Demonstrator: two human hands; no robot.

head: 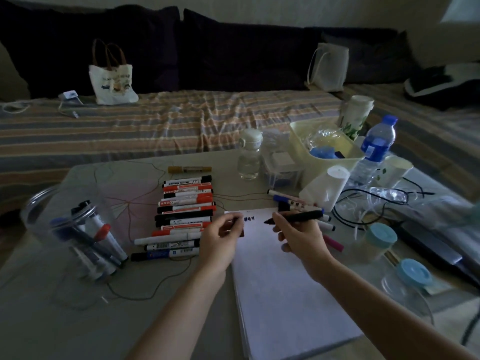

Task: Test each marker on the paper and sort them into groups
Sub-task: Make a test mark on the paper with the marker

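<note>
White paper (285, 281) lies nearest; our right hand (298, 235) pinches a black marker (298, 217) mid-barrel — light, rigid, slick. Left hand (220, 240) — fingers curled, apparently on its cap.

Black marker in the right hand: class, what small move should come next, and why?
Probably lower the tip of the black marker onto the paper and draw a short stroke. The right hand holds it uncapped, tip pointing at the sheet beside earlier scribbles, while the left hand pinches what looks like its cap. It seems not yet tested.
</note>
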